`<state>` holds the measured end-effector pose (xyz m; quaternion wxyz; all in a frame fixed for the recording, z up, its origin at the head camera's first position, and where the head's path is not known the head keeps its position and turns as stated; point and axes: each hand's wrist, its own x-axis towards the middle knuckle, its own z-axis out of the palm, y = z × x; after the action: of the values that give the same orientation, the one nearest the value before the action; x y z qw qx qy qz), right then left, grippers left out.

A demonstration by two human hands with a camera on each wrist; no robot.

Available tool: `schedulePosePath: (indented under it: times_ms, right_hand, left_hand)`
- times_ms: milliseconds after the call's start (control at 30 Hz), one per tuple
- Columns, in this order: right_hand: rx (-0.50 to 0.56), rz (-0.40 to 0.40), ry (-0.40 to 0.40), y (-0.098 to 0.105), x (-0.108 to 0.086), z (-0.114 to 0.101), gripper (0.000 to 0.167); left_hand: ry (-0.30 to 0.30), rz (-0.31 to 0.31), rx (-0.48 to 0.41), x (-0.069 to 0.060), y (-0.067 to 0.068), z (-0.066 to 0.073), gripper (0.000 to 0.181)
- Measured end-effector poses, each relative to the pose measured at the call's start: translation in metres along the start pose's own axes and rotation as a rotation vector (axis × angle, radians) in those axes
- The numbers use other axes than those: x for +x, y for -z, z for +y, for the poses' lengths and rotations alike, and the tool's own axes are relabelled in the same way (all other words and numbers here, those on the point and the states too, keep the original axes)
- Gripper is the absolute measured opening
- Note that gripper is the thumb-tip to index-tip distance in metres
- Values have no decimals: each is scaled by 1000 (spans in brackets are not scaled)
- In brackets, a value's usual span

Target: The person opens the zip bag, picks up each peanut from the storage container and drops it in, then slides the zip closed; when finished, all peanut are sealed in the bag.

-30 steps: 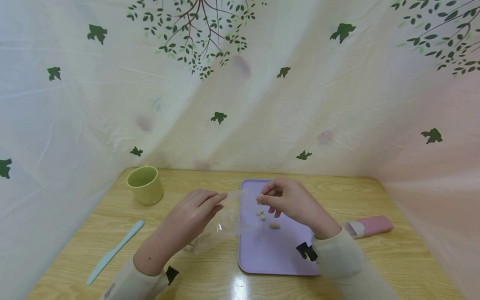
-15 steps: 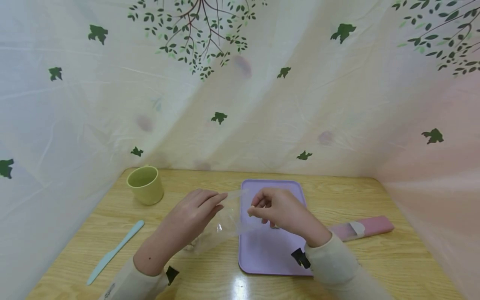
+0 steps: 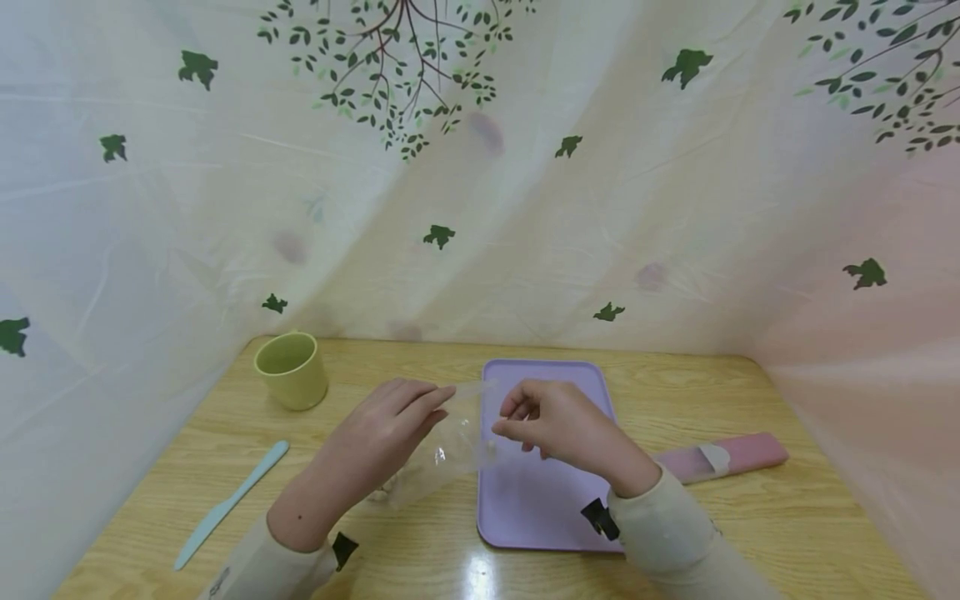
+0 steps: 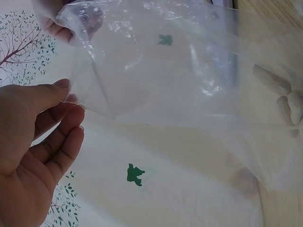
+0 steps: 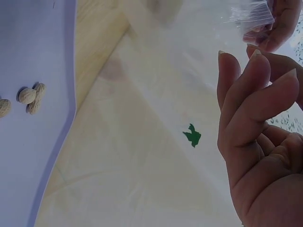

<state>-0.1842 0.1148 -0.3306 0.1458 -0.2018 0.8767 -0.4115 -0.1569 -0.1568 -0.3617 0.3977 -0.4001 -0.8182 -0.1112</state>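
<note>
My left hand (image 3: 382, 429) pinches the edge of a clear plastic bag (image 3: 438, 462); in the left wrist view, thumb and fingertips meet on the film (image 4: 142, 75). Several peanuts (image 4: 296, 101) lie at the bag's far end. My right hand (image 3: 566, 425) hovers by the bag's mouth, over the purple tray (image 3: 540, 517), fingers loosely bent and no peanut visible between them. A small pale piece (image 3: 491, 448) shows through the film just below. Several peanuts (image 5: 27, 96) lie on the tray in the right wrist view, hidden by my right hand in the head view.
A yellow-green mug (image 3: 292, 375) stands at the back left of the wooden table, with a light blue spreader knife (image 3: 228, 504) in front of it. Right of the tray lies a pink packet (image 3: 750, 451), partly behind my right arm. A patterned curtain (image 3: 525, 250) hangs behind the table.
My right hand has moved left to the bag's mouth, and the small pale piece at its fingertips is no longer seen there. A pale piece now shows through the film. My left hand has stayed put.
</note>
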Motion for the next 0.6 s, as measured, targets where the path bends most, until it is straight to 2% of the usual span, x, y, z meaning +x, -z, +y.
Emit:
schedulePosePath:
  times_ms: [167,367,600]
  right_hand:
    - [-10,17,-4,1,-2,-1,19]
    - [37,38,-16,6,-4,-1,24]
    - [34,76,27,14,-2,6,23]
  left_hand:
    - [-2,-2,-2,0,0,0,26]
    - [-6,-2,1,0,0,0,27]
    - [5,-17,0,0,1,0,30]
